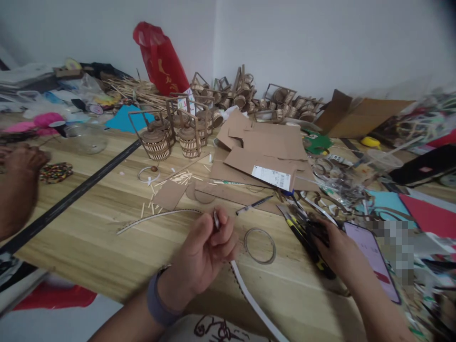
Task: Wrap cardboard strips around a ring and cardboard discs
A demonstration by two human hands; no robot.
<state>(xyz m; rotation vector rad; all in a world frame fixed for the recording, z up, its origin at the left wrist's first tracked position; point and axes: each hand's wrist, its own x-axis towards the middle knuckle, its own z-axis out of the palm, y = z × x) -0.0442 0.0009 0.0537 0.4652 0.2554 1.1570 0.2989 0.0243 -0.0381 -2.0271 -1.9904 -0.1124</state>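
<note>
The left hand [210, 249] has its fingers curled closed around a narrow white strip [254, 301] with a dark, notched-looking edge; one length comes out below these fingers toward the person's lap, and what looks like the same strip extends to their left across the wooden surface [89, 256]. A small dark, shiny bit shows between thumb and forefinger, too small to identify. A grey wristband [160, 297] circles the wrist behind them.

The right hand [333, 244] lies well to the right of the left fingers, its own fingers bent over dark-handled tools [313, 232]; whether they grip one cannot be told. Just left of these right fingers is a black-and-yellow utility knife [296, 228], and just right of the hand lies a lit smartphone [372, 261].

Between the two sets of fingers rests a wire ring [275, 249]. A pen [254, 205] lies just beyond the left fingers, to their right, with flattened cardboard [270, 142] farther off. Beyond the left fingers and to their left are short wooden sticks [181, 178] and, farther away, lidded woven baskets [155, 145] with tall handles. At far left, another person's hand [24, 159] is near strung beads [56, 172].
</note>
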